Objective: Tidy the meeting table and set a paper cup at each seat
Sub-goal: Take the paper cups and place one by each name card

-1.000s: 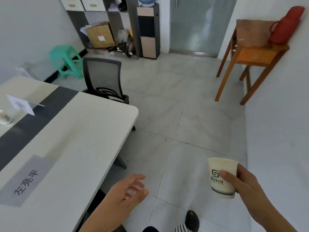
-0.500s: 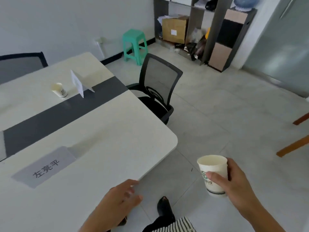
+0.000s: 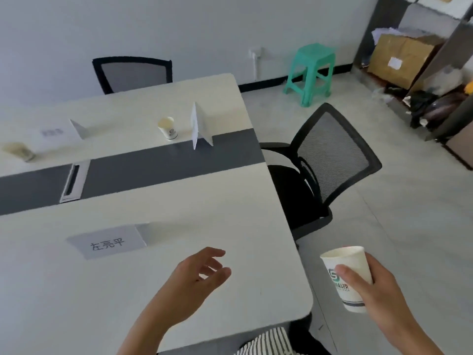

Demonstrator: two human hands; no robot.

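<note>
My right hand [image 3: 378,293] grips a white paper cup [image 3: 344,267] with a green logo, held upright over the floor just past the near right corner of the white meeting table [image 3: 217,208]. My left hand [image 3: 194,278] hovers open above the table's near end, fingers spread. A name card [image 3: 107,242] with printed characters stands in front of it. Across the dark centre strip, a second paper cup [image 3: 168,128] stands beside a folded name card [image 3: 198,129]. A third cup [image 3: 19,151] stands at the far left next to another card [image 3: 55,133].
A black mesh chair [image 3: 330,160] sits at the table's right end and another [image 3: 133,73] at the far side. A cable slot [image 3: 73,180] lies in the dark strip. A green plastic stool [image 3: 312,70], a cardboard box [image 3: 401,60] and shelving stand at the back right.
The view has swung left, bringing more of the table and the far cups into sight. My left hand has moved over the tabletop; my right hand still carries the cup near the corner.
</note>
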